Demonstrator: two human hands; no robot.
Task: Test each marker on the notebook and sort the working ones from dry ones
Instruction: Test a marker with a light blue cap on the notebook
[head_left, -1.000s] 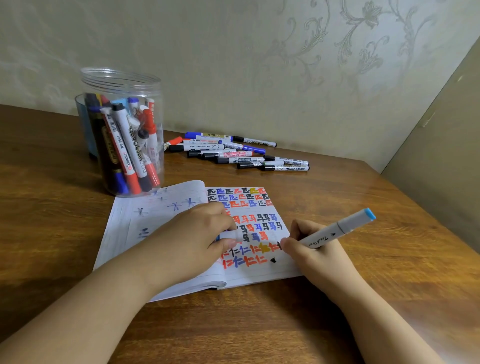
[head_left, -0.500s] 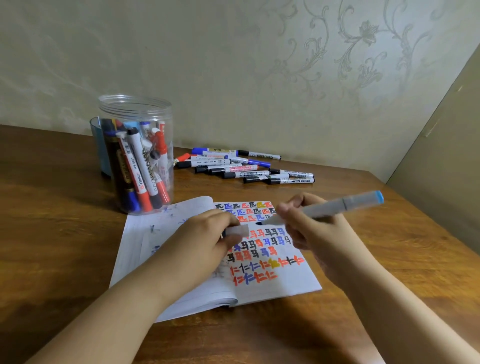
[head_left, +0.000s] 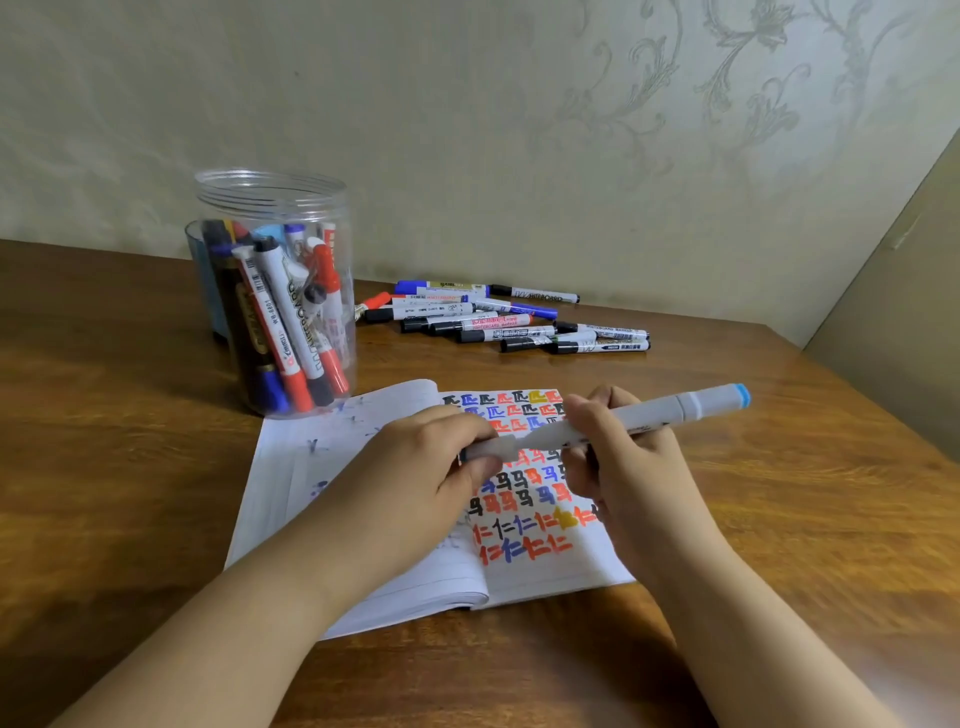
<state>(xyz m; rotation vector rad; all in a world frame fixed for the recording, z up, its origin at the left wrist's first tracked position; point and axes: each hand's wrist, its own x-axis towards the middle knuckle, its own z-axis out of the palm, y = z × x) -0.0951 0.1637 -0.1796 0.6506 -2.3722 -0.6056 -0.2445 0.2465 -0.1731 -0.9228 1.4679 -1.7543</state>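
Hands meet above the open notebook with white ruled pages, which lies flat on the brown wooden table. Right hand grips the grey double-ended marker with a light-blue end cap around its barrel, held roughly level, blue end pointing right. Left hand pinches the small grey cap at the marker's near end; motion blur hides whether the cap is seated or only lined up with the tip.

Right-hand page carries rows of test marks in black, red, blue and yellow. Clear plastic jar stands upright at the notebook's far-left corner, packed with whiteboard markers. Loose row of whiteboard markers lies on the table near the wall, well apart from the notebook.

Judged step: recapping, then sorting this marker.

Risks:
- Cap pushed on crooked could jam or smear ink on the fingers.
- Cap left loose would let the tip dry out.
- Nothing visible labels jar or row as working or dry, so the marker could land in the wrong group.
- Forearms hover over fresh marks; resting on them may smudge.
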